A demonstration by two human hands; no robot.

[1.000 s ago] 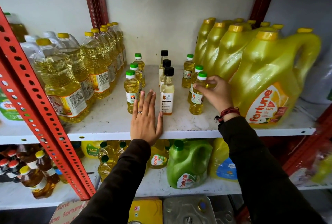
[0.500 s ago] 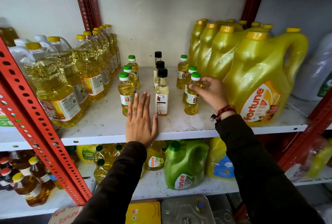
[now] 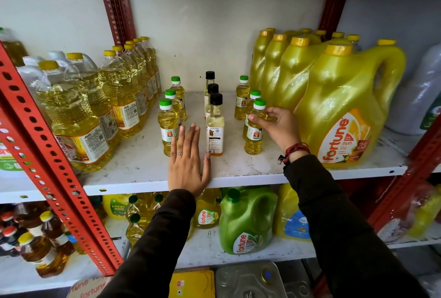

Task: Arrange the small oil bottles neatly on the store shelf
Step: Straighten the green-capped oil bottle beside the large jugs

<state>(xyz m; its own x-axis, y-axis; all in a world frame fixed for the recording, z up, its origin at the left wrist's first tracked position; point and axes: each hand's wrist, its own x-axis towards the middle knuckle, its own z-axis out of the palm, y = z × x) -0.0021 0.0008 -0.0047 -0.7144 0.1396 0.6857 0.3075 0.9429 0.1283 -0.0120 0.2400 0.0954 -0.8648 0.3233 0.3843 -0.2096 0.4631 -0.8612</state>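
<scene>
Small oil bottles stand in three short rows on the white shelf [image 3: 238,173]. The left row has green caps, its front bottle [image 3: 167,125] beside my left fingers. The middle row has black caps, front bottle [image 3: 215,128] by my thumb. The right row has green caps. My right hand [image 3: 278,125] grips the shoulder of that row's front bottle [image 3: 254,135], which stands upright on the shelf. My left hand [image 3: 188,166] lies flat, palm down, fingers together, on the shelf's front edge between the left and middle rows, holding nothing.
Large clear oil bottles [image 3: 78,116] crowd the shelf's left side. Yellow Fortune jugs [image 3: 343,106] fill the right, close behind my right hand. A red slotted upright [image 3: 47,154] slants across the left. A lower shelf holds a green jug [image 3: 245,221] and more bottles.
My right hand keeps its grip on the front right bottle. My left hand stays flat on the shelf. The camera has shifted slightly, nothing else has moved.
</scene>
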